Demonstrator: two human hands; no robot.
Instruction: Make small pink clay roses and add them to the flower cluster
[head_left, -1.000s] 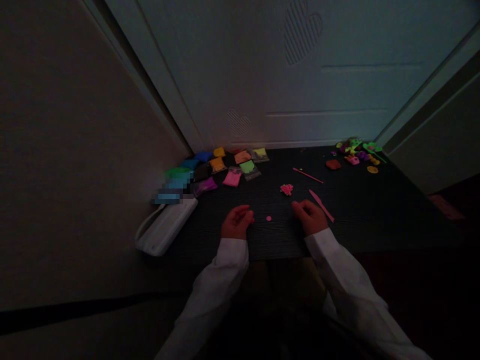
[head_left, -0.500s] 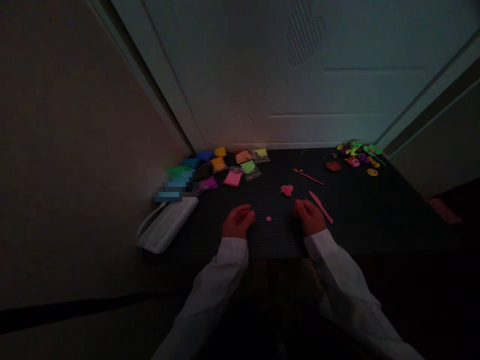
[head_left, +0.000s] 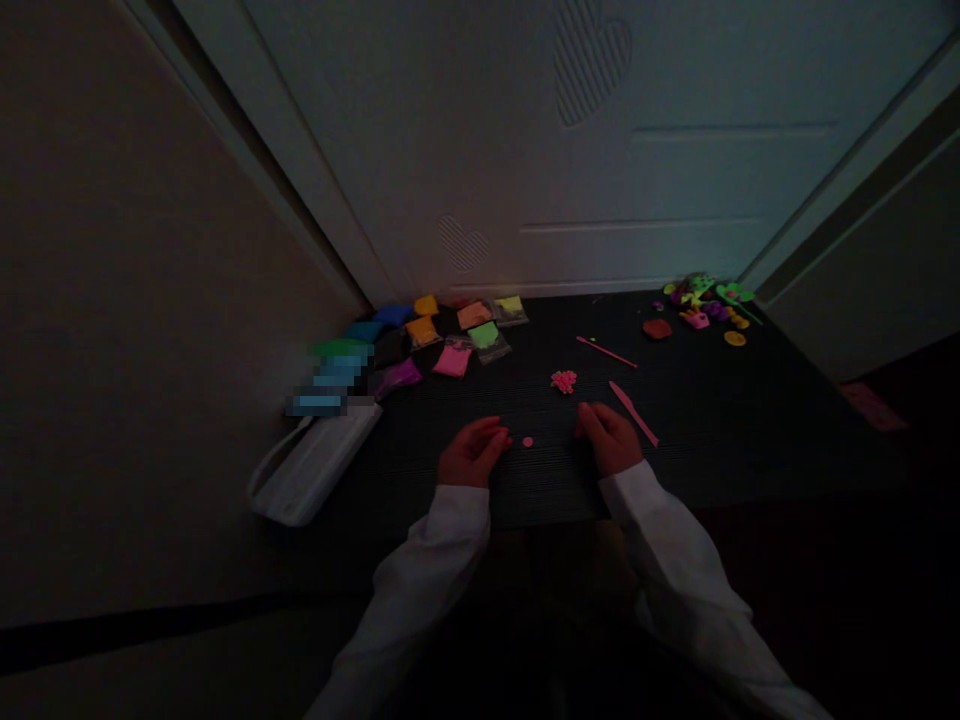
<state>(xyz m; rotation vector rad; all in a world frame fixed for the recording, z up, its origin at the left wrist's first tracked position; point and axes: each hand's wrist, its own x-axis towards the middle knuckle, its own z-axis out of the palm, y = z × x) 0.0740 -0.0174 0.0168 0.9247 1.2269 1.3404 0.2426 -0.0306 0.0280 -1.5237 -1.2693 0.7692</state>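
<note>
In dim light, my left hand (head_left: 472, 452) rests on the dark mat (head_left: 720, 430) with its fingers curled; whether it holds anything is too dark to tell. A small pink clay disc (head_left: 528, 442) lies just right of it. My right hand (head_left: 607, 438) rests on the other side of the disc, fingers curled too. A flat pink modelling tool (head_left: 634, 412) lies beside my right hand. A pink clay flower (head_left: 563, 380) sits a little farther back.
Several coloured clay packets (head_left: 450, 335) lie at the back left against a white door (head_left: 600, 150). A thin pink stick (head_left: 606, 352) and small clay figures (head_left: 701, 305) are at the back right. A white case (head_left: 319, 465) lies at the left edge.
The view has shifted slightly right and up, so everything appears a little lower and to the left. Both hands stay beside the pink disc with little movement.
</note>
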